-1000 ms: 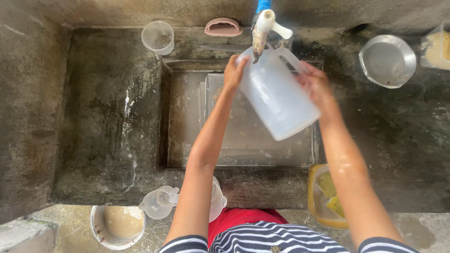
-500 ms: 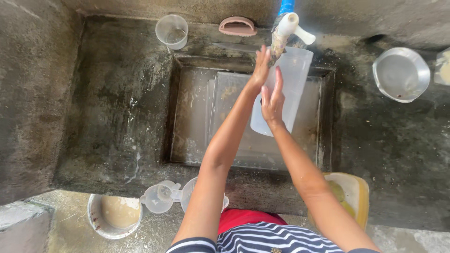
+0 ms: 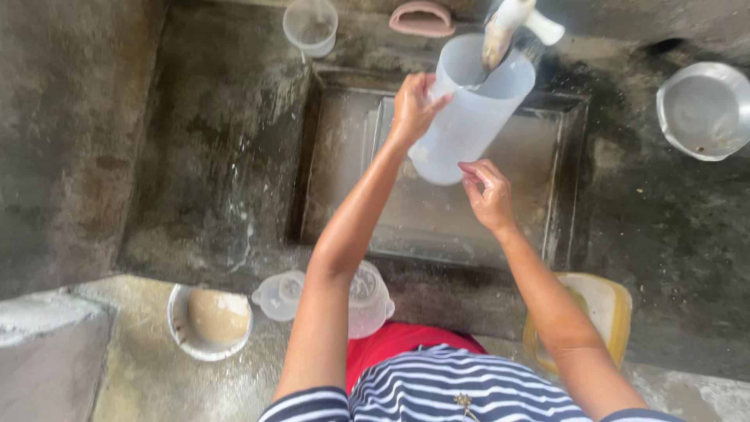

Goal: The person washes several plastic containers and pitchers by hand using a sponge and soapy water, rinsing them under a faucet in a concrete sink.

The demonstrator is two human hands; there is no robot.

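A: Jug status: upright now, mouth directly under the tap. A second ago it was tipped over sideways in both hands, well below the spout.

B: Grip?

A: Left hand is closed on the jug's rim side, fingers wrapped, thumb over the edge. It carries the jug alone. Right hand has come off; it sits just below the jug's base, fingers loosely curled, holding nothing. Half a second ago that hand was flat against the jug wall.

B: So two-hand hold went to one-hand.

A: Yes. Reads like rinse-and-turn is over and the jug is set to catch water. Some flow at the spout looks likely, but it's blurred; can't confirm.

B: Where is it relative to the basin?

A: Held in the air over the sunken sink, not resting on anything. Jug looks near empty.

B: Surroundings?

A: Clear cup and pink brush on the back ledge, metal bowl to the right. Near edge: white bowl, clear lidded jar, yellow tub. None of those moved.
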